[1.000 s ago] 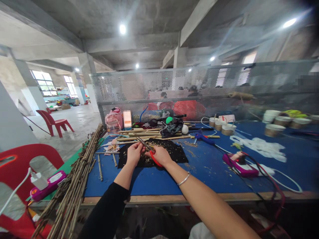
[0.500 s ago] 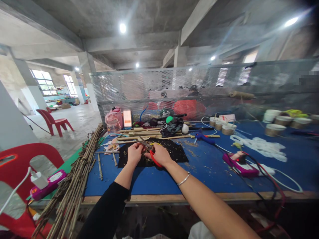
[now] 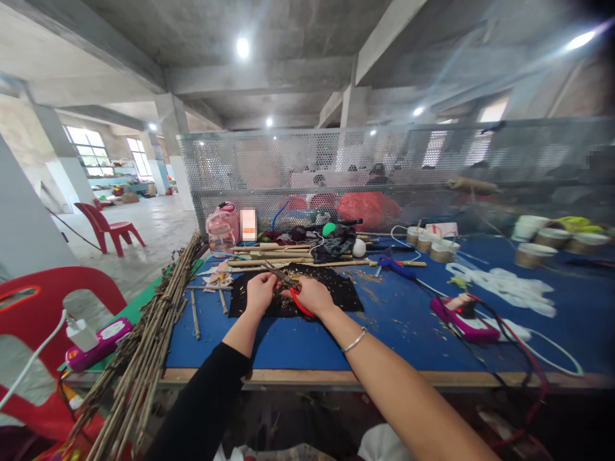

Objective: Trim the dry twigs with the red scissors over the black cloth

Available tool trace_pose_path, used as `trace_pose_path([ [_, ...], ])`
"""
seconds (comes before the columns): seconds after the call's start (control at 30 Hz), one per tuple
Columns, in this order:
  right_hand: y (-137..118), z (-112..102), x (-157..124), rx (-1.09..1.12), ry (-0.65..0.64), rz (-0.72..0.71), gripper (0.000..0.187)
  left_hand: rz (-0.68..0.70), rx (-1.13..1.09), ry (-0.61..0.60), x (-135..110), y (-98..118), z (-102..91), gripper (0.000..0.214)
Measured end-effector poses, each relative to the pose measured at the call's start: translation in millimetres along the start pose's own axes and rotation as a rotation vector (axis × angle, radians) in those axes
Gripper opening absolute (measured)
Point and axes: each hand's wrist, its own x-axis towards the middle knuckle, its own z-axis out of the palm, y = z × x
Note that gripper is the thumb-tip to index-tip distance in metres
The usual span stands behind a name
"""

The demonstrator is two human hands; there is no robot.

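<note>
My right hand [image 3: 312,297] is closed around red-handled scissors [image 3: 302,303]. Their metal blades point up and to the left, reaching past the fingertips of my left hand. My left hand [image 3: 261,292] is pinched close to the blades; what lies between its fingers is too small to make out. Under both hands a black cloth [image 3: 348,298] lies on the blue table top, strewn with small pale and brown dry bits. Short cut sticks [image 3: 195,314] lie just left of the cloth.
A long bundle of dry stalks [image 3: 144,349] leans across the table's left edge. Bamboo sticks [image 3: 307,263] and yarn balls lie behind the cloth. To the right are a blue glue gun [image 3: 396,267], a purple power strip [image 3: 464,320] with cables, and several tubs [image 3: 444,250].
The whole view has shifted slightly. My right hand has closed a little on the scissors, and less of their yellow part shows. My left hand stays pinched near the blades.
</note>
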Motion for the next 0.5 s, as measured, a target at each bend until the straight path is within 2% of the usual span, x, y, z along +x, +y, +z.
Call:
trace_pose_path([
  [0.17,5.3,-2.4,2.1,-0.018,0.042,0.012,0.055,0.037,0.315,0.059,-5.4,4.6,-4.9,0.014],
  [0.33,16.6,-4.2,5.9,0.039,0.102,0.042,0.051,0.258,0.626,0.118,-6.6,6.9,-10.4,0.017],
  [0.4,24.1,-3.4,8.8,0.108,0.123,0.082,0.049,0.313,0.747,0.173,0.0,12.7,-18.2,0.023],
  [0.5,35.9,-1.8,13.8,0.235,0.193,0.112,0.05,0.239,1.04,0.24,18.6,29.7,-42.7,0.03],
])
